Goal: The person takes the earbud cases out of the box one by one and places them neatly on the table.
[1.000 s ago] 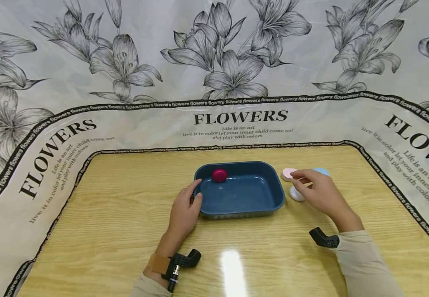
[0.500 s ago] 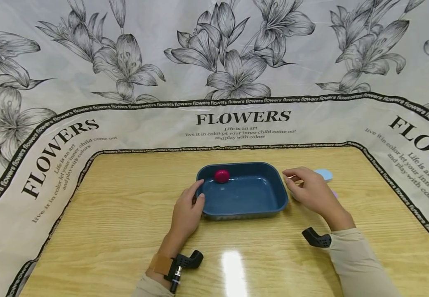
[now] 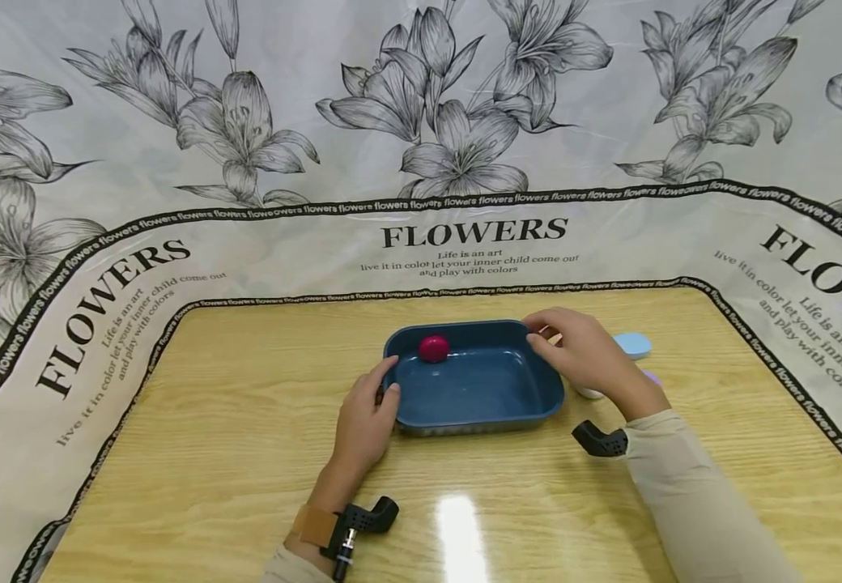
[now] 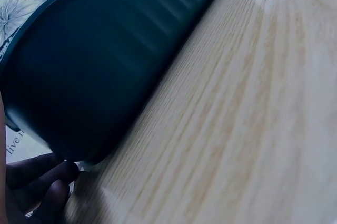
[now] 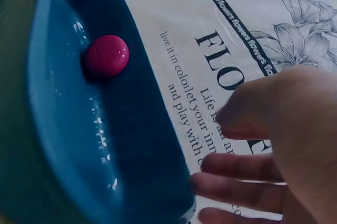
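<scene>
A deep blue tray (image 3: 465, 389) stands on the table, with a glossy magenta rounded piece (image 5: 107, 56) inside near its far left corner. A fine line crosses that piece. My left hand (image 3: 363, 417) holds the tray's left end. Its thumb and index finger lie at the rim, while other fingers (image 4: 39, 182) curl against the lower outside wall. At the far right corner is my right hand (image 3: 574, 348). Its fingertips are at the rim, and in the right wrist view thumb and fingers stand apart with no item between them.
Right of the tray, partly behind my right hand, lie a light blue flat piece (image 3: 634, 345), a purple piece (image 3: 652, 377) and a white piece (image 3: 591, 393). A flower-printed sheet (image 3: 457, 243) rises along the wooden table's back and sides.
My right hand has moved left, from over the small pieces to the tray's far right corner. The light pink oval seen earlier is out of sight. My left hand stays at the tray.
</scene>
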Demonstrator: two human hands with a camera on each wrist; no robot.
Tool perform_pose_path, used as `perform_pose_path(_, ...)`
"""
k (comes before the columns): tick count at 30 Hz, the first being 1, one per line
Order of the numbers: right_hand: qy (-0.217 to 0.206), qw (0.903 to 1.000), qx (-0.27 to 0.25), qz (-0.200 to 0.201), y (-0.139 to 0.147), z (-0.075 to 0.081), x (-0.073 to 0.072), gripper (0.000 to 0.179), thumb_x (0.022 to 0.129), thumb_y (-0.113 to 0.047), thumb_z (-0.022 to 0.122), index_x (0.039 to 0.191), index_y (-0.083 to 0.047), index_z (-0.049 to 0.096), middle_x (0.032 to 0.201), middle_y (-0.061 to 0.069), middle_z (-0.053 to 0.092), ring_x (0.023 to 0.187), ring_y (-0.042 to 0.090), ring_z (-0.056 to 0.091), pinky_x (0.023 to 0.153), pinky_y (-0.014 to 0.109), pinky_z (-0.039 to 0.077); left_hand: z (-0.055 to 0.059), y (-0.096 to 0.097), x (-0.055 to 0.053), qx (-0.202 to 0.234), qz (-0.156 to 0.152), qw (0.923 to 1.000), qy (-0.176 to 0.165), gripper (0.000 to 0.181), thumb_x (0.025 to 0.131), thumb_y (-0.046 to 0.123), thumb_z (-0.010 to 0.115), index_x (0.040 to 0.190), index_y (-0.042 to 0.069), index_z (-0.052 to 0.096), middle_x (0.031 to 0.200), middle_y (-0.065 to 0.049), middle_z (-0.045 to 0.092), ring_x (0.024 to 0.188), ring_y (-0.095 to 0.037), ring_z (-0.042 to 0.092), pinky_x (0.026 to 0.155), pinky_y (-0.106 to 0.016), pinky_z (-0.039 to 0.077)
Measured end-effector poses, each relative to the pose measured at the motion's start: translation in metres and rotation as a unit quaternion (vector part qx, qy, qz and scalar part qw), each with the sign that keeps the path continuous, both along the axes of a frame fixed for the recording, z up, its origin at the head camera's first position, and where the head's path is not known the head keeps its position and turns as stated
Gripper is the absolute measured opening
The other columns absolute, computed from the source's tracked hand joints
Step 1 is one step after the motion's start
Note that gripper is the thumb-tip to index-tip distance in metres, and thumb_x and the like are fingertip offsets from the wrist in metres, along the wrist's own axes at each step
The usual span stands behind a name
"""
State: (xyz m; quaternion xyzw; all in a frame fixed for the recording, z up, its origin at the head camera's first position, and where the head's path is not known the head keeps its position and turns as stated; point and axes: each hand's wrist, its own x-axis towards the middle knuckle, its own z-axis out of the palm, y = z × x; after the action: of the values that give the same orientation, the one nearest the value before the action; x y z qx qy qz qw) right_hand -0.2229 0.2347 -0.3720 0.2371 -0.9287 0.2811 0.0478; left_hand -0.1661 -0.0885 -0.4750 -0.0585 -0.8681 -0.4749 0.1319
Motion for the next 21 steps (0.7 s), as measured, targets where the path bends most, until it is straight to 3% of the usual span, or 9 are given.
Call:
perform_pose_path(8,-0.085,0.9929,0.056,0.060,-0.025,0.012,-0.018,0.040,0.101,-0.023,0.060,0.135,-0.002,0.060,0.114,0.009,0.069,0.101,0.025,0.065,0.082,0.045,0.052,-0.001,-0.002,0.002,-0.001,0.008,1.0000,0.003,0.041,0.103,0.023,0.053,0.144,0.025,0.056,0.119,-0.004,0.063,0.094,-0.018,0.057,0.083,-0.043,0.047)
perform_pose_path(21,-0.159,0.9692,0.135,0.131,-0.064,0.019,-0.040,0.053,0.101,-0.027,0.061,0.148,-0.008,0.048,0.125,0.020,0.064,0.114,0.031,0.062,0.095,0.051,0.046,0.000,-0.001,0.001,0.000,0.005,1.0000,0.003,0.041,0.103,0.022,0.055,0.144,0.025,0.057,0.112,-0.003,0.063,0.090,-0.018,0.055,0.080,-0.040,0.045)
